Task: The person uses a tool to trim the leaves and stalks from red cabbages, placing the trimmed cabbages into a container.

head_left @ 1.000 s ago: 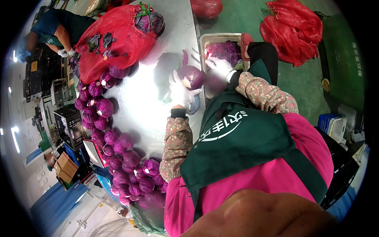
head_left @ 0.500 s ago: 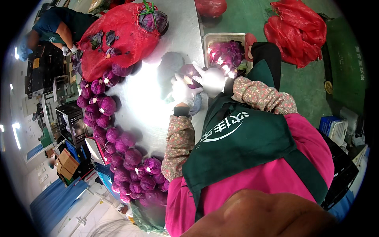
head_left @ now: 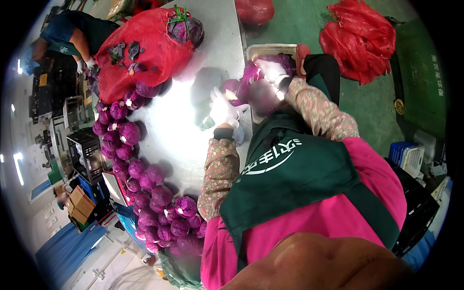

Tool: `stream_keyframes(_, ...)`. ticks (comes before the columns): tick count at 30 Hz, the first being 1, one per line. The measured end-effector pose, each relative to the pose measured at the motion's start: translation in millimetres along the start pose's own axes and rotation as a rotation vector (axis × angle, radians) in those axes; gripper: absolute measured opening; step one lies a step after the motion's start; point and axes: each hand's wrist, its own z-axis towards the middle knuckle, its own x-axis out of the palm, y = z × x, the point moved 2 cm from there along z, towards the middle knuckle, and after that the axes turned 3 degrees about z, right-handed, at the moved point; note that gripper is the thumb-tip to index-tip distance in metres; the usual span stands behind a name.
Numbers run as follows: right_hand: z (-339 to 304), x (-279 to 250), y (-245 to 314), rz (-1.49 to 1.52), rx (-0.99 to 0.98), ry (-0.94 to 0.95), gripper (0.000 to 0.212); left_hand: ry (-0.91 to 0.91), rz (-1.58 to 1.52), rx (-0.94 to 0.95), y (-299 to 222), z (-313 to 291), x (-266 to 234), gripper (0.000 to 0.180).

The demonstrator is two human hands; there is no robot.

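Purple cabbage [head_left: 232,89] sits at the right edge of the shiny metal tabletop [head_left: 181,145], gripped by the fingers of the gloved left hand [head_left: 222,107]. Over a pale basket [head_left: 270,47], the gloved right hand [head_left: 271,71] is among purple leaves [head_left: 250,72]; whether its fingers hold any, I cannot tell. More cabbages [head_left: 161,195] line the left side, beside a red mesh sack [head_left: 150,46]. Green floor [head_left: 367,111] shows rightward; a co-worker [head_left: 79,31] bends at upper left.
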Motion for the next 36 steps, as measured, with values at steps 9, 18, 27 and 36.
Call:
stream_keyframes(9, -76.9, -5.1, 99.2, 0.190, 0.128, 0.242, 0.098, 0.093, 0.121, -0.097, -4.5, -1.7, -13.9, 0.138)
stream_keyframes(18, -60.0, 17.1, 84.3, 0.202, 0.188, 0.288, 0.048, 0.159, 0.074, -0.118, -4.0, -3.8, -8.1, 0.139)
stream_keyframes(27, -80.0, 0.9, 89.2, 0.329, 0.082, 0.072, 0.061, 0.187, 0.073, -0.156, 4.6, -4.6, -11.7, 0.140)
stream_keyframes(36, -60.3, 13.6, 83.9, 0.283, -0.099, -0.068, 0.040, 0.112, 0.195, -0.086, 2.5, -2.2, -9.0, 0.137)
